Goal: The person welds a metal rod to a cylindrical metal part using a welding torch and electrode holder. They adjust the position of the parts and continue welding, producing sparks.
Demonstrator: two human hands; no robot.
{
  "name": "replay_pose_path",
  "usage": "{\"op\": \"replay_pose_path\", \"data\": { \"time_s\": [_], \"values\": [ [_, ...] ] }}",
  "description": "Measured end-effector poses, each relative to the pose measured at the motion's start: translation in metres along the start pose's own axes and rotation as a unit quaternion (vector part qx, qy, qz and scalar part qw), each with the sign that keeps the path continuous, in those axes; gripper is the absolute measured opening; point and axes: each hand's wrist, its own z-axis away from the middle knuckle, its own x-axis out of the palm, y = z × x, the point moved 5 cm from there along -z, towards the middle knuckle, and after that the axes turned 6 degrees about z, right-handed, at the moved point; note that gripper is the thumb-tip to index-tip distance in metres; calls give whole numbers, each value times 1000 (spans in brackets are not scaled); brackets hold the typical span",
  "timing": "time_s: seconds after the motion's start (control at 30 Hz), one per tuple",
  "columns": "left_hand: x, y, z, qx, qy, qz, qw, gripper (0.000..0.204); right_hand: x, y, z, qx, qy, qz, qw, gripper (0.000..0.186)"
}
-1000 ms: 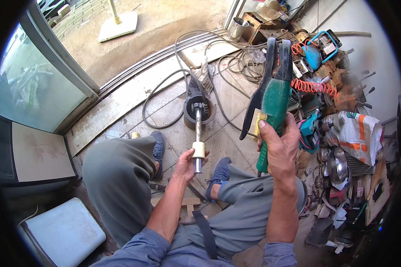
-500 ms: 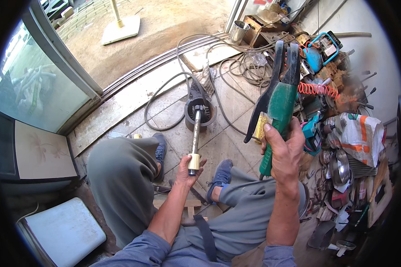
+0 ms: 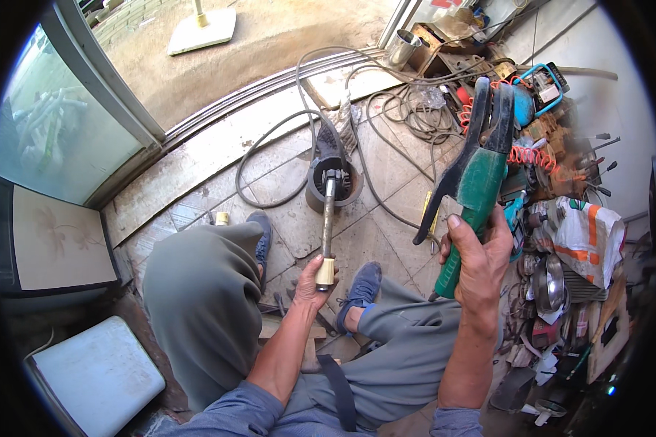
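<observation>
Green rubbery grip on that welding electrode holder (image 3: 468, 197), so it shouldn't slip. The right hand (image 3: 479, 255) is wrapped tight around the lower handle, thumb pressed up the side, holding it upright at about 3 o'clock in the view. The dark jaws up top look hard and toothy, with a lever sticking out toward 7 o'clock. I'd guess it's a bit top-heavy, so gripping low on the insulated part like this makes sense, and it keeps fingers off the bare metal.

Left hand (image 3: 312, 280) is near dead centre, fingers closed around the pale yellowish end of a long steel rod (image 3: 328, 218). The rod points toward 12 o'clock with its far tip sitting in a dark round ring-shaped part (image 3: 333, 191) on the tiled floor (image 3: 386, 240). It looks stiff and fairly heavy, probably a bit grimy, so the capped end seems the sensible place to grab.

Thick cables (image 3: 291, 138) loop across the floor behind, and there's a heap of tools and junk (image 3: 554, 218) along the wall from 1 to 4 o'clock.
</observation>
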Motion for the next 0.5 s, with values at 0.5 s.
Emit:
{"op": "replay_pose_path", "data": {
  "time_s": [0.5],
  "values": [
    [-3, -12, -9, 13, 1, 15, 1000, 35, 2, 2, -3, 0, -13, 20, 1000, 27]
  ]
}}
